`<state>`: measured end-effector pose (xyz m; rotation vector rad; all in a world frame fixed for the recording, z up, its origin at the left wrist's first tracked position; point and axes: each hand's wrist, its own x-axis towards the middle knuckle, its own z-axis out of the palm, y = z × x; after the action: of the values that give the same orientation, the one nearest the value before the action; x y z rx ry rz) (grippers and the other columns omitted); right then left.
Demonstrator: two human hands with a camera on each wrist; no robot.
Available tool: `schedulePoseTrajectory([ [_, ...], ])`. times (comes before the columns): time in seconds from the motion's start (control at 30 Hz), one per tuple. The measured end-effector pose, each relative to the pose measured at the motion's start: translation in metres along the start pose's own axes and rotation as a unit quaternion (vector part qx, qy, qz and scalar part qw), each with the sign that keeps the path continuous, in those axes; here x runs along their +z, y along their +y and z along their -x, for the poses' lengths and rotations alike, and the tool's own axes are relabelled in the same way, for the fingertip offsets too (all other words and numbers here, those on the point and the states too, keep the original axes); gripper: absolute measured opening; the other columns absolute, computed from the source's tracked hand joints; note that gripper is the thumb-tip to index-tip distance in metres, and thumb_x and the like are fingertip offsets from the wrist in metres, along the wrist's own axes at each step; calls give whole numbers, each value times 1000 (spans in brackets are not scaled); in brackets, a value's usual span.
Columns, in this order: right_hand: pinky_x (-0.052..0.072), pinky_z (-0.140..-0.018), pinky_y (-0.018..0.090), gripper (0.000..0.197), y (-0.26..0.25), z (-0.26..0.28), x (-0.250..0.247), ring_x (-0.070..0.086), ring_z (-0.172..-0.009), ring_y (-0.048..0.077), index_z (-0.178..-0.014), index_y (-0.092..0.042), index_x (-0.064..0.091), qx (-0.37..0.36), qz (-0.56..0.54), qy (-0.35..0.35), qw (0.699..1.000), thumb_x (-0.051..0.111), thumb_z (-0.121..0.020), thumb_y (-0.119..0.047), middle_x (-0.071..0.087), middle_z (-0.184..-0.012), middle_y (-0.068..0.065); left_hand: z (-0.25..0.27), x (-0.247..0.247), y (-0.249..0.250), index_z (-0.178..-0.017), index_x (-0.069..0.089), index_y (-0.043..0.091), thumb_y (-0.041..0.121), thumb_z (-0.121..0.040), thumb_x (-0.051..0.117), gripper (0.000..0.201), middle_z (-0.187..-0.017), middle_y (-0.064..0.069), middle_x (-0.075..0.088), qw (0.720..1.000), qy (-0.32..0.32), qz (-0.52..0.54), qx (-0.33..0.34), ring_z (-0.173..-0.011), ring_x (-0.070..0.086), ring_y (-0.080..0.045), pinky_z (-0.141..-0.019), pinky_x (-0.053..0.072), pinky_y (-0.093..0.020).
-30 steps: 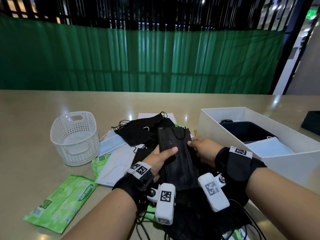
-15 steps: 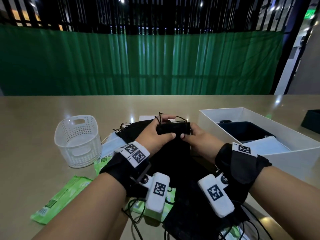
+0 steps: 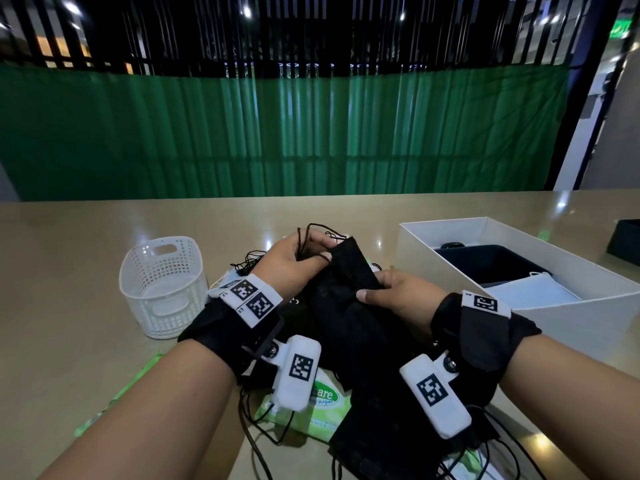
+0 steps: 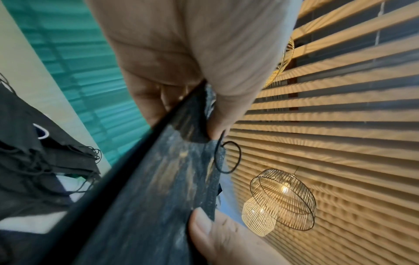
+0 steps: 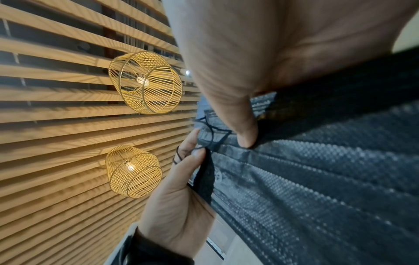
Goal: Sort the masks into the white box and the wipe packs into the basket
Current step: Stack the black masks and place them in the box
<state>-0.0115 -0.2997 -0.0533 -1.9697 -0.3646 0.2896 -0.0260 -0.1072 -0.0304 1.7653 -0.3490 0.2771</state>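
I hold a black mask [image 3: 349, 282] lifted over the pile of masks. My left hand [image 3: 318, 254] grips its far end together with the ear loops. My right hand [image 3: 372, 289] pinches the mask lower down, thumb on top. In the left wrist view my fingers [image 4: 213, 116] clamp the black mask [image 4: 158, 179]. The right wrist view shows my thumb [image 5: 244, 129] on the pleated mask [image 5: 317, 179]. The white box [image 3: 554, 317] stands to the right with a dark mask and a pale mask [image 3: 533, 292] inside. The white basket [image 3: 162, 285] sits to the left.
A green wipe pack [image 3: 311, 407] lies under my left wrist, partly covered by more black masks [image 3: 381, 427] and cables. Another wipe pack edge [image 3: 114, 400] shows beside my left forearm. A black object [image 3: 627, 244] sits at the far right table edge.
Both hands lifted the black mask off the pile. Since then my right hand slid down the mask toward me, while my left hand kept the far end and loops.
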Motion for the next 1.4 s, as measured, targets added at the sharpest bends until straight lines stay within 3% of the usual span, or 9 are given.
schedulePoseTrajectory([
  [0.13, 50, -94, 44, 8, 2, 2, 1, 68, -91, 30, -84, -19, 68, -1, 47, -14, 999, 63, -88, -25, 73, -94, 9, -1, -8, 8, -78, 56, 14, 8, -97, 47, 21, -73, 1, 62, 998, 52, 25, -37, -47, 56, 3, -44, 45, -12],
  [0.27, 48, -95, 48, 24, 11, 2, 0, 66, -93, 35, -92, -10, 65, -1, 83, -3, 997, 64, -85, -33, 70, -97, 15, 2, -26, 14, -62, 41, 7, 5, -98, 34, 36, -56, -3, 56, 975, 59, 195, -91, -60, 65, -16, -65, 56, -28],
  [0.37, 47, -91, 49, 35, 13, 0, -1, 60, -80, 30, -97, 2, 59, 7, 103, 0, 995, 63, -87, -32, 64, -89, 17, 11, -35, 18, -54, 44, 9, 9, -95, 32, 43, -45, -2, 43, 957, 18, 273, -101, -50, 58, -18, -67, 56, -32],
  [0.5, 50, -85, 41, 36, 17, 1, -1, 62, -80, 29, -84, -8, 64, 34, 136, -28, 990, 66, -77, -44, 66, -84, 12, 16, -40, 20, -83, 57, 11, 16, -97, 31, 29, -39, 4, 30, 954, -7, 281, -103, -34, 33, -9, -48, 47, -20],
  [0.6, 50, -82, 38, 17, 21, 2, -2, 61, -74, 19, -73, -18, 64, 38, 120, -35, 991, 66, -85, -29, 66, -77, 3, 17, -45, 8, -106, 59, 19, 18, -99, 32, 28, -43, 4, 32, 955, 15, 273, -111, -35, 32, -8, -45, 42, -18],
  [0.8, 43, -53, 21, 13, 25, 11, -14, 54, -58, 12, -79, -16, 58, 59, 79, 1, 995, 58, -92, -13, 60, -66, -2, 30, -64, -47, -108, 59, 25, 15, -98, 39, 24, -47, 3, 41, 953, 107, 202, -200, -38, 39, -9, -44, 42, -18],
  [1.07, 41, -53, 19, 11, 29, 11, -20, 51, -59, 6, -80, -17, 60, 85, 136, 24, 987, 58, -90, -12, 56, -68, -3, 44, -91, -84, -96, 58, 20, 12, -99, 36, 23, -44, 4, 28, 945, 132, 156, -256, -32, 22, -6, -36, 17, -10],
  [1.23, 45, -62, 19, 4, 24, 3, -11, 54, -74, 8, -88, -19, 62, 112, 216, -1, 970, 63, -87, -23, 59, -82, -2, 51, -97, -98, -95, 57, 19, 11, -99, 36, 23, -42, 4, 32, 937, 153, 164, -267, -30, 25, -6, -34, 18, -9],
  [1.4, 38, -73, 20, 27, 17, -10, -4, 53, -90, 11, -106, -21, 58, 107, 319, 25, 941, 66, -85, -35, 58, -100, -5, 59, -95, -108, -99, 57, 19, 10, -98, 36, 23, -50, 1, 36, 936, 161, 175, -260, -35, 31, -8, -34, 24, -13],
])
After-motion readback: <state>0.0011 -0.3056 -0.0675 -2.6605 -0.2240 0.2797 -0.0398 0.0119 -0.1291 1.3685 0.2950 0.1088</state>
